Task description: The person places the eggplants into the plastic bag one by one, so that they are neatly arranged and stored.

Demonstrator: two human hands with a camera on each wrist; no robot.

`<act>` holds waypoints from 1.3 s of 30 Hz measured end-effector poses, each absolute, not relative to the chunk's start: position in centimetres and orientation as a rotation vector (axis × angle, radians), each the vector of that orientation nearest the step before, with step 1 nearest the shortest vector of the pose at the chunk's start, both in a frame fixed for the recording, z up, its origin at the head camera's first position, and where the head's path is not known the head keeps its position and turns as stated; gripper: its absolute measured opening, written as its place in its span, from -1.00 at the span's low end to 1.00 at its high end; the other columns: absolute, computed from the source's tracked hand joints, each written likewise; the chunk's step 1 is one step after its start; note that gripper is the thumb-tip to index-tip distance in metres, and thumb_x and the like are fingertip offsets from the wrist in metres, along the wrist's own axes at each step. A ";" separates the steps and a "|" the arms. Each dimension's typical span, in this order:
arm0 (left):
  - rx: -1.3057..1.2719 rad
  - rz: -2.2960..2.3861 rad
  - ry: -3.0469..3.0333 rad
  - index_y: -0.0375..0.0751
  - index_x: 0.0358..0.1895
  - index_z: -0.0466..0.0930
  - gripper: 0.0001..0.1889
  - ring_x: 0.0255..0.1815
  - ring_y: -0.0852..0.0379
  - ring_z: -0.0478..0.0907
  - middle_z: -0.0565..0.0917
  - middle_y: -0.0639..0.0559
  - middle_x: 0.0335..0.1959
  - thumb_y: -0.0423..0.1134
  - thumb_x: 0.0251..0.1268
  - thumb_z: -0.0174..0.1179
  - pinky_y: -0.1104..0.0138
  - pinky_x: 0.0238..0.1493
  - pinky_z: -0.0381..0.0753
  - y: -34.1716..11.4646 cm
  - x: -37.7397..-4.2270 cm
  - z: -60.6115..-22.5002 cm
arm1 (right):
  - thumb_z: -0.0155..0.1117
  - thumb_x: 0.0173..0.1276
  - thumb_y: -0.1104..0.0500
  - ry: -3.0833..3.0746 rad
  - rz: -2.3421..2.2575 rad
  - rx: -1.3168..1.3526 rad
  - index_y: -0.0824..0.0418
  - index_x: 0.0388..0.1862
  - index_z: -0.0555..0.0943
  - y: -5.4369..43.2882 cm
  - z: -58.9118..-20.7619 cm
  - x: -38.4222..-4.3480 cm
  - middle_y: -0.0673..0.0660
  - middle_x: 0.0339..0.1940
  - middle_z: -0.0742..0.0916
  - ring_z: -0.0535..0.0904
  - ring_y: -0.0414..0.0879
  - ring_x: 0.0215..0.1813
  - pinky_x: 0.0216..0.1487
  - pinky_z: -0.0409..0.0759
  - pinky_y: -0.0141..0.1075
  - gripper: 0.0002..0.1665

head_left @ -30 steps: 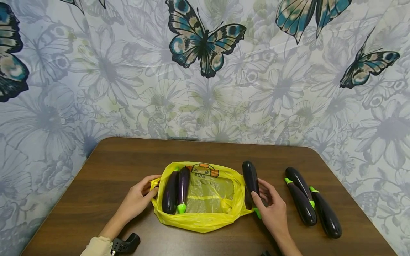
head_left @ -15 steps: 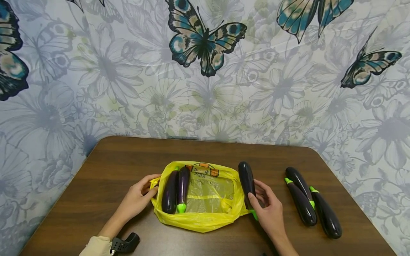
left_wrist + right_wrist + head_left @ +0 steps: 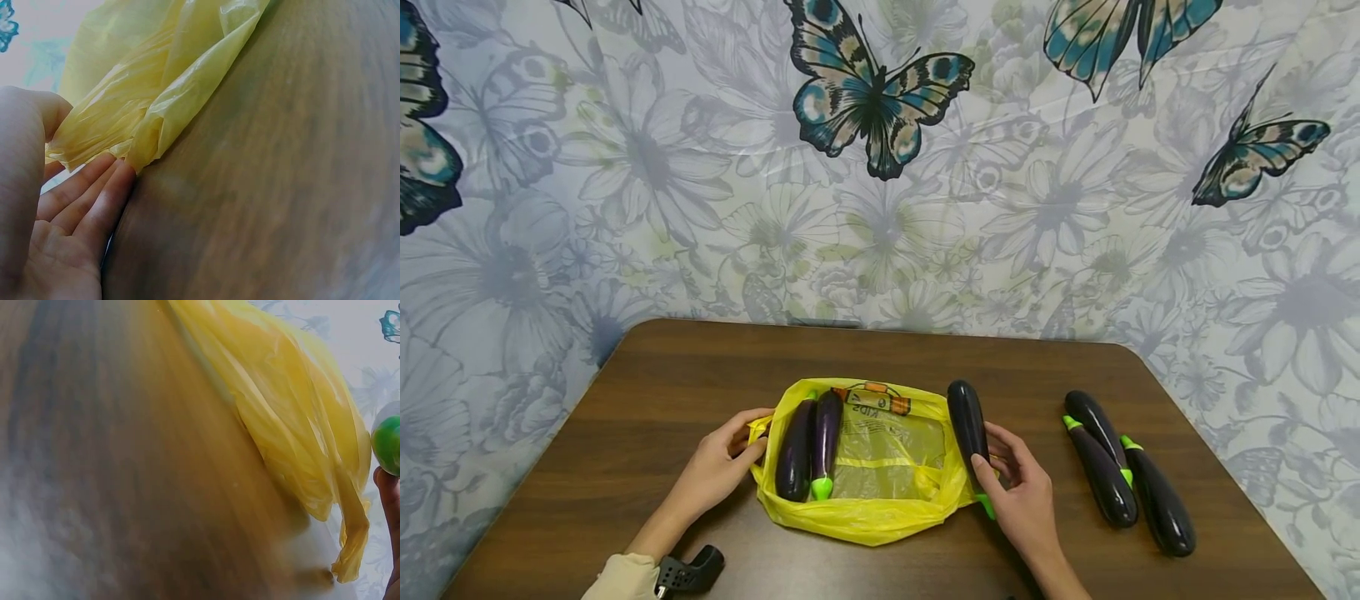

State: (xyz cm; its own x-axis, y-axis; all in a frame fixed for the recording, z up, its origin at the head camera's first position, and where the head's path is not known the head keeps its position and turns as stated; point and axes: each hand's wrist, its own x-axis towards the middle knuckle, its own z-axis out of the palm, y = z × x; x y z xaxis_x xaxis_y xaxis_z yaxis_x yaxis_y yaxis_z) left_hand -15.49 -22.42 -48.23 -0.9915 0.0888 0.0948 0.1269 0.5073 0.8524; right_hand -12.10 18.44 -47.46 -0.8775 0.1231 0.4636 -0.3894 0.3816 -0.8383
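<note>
1. Head view: the right hand [image 3: 1018, 496] has just carried its eggplant [image 3: 966, 417] leftward, from beside the yellow plastic bag [image 3: 880, 523] to its right rim; whether the two touch I cannot tell.
2. That grip is clamped on the eggplant's lower part, thumb in front, green cap [image 3: 986, 506] pointing down.
3. The left hand [image 3: 718, 458] hasn't shifted; its grip pinches the bag's left side, the mouth spread open.
4. Inside, a left-hand eggplant [image 3: 795, 450] and a paler-sheened eggplant [image 3: 827, 437] lie side by side, leaving room to their right.
5. So the loading looks partway along, as I judge it: the held one is close but not yet in, and three loose eggplants [image 3: 1102, 479] lie on the bench [image 3: 700, 367], well apart from the bag.
</note>
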 end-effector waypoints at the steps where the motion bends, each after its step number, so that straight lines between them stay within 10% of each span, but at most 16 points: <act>1: -0.194 -1.529 -2.694 0.01 0.42 0.47 -0.54 0.30 -0.18 0.60 0.59 -0.19 0.34 -0.27 0.52 0.20 0.12 0.16 0.70 -22.4 -15.5 -48.2 | 0.41 0.35 0.41 -2.191 1.508 0.232 0.13 0.29 0.62 18.4 -47.5 -12.1 0.12 0.16 0.74 0.70 -0.26 0.02 0.04 0.65 -0.54 -0.46; 39: -0.225 -1.573 -2.671 -0.01 0.41 0.48 -0.55 0.24 -0.17 0.65 0.62 -0.19 0.29 -0.27 0.51 0.22 0.25 0.06 0.74 -22.6 -15.6 -48.5 | 0.43 0.34 0.37 -2.247 1.518 0.176 0.15 0.26 0.61 17.4 -47.3 -11.9 0.11 0.21 0.71 0.68 -0.28 -0.01 0.05 0.64 -0.55 -0.49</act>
State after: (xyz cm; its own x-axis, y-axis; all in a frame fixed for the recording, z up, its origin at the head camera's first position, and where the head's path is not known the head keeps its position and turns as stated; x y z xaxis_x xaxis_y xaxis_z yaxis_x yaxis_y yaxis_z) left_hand -15.58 -22.60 -48.46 -0.9890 0.1074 0.1019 0.1412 0.4776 0.8672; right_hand -11.86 17.38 -47.26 -0.9034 0.1272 0.4094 -0.3324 0.3952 -0.8563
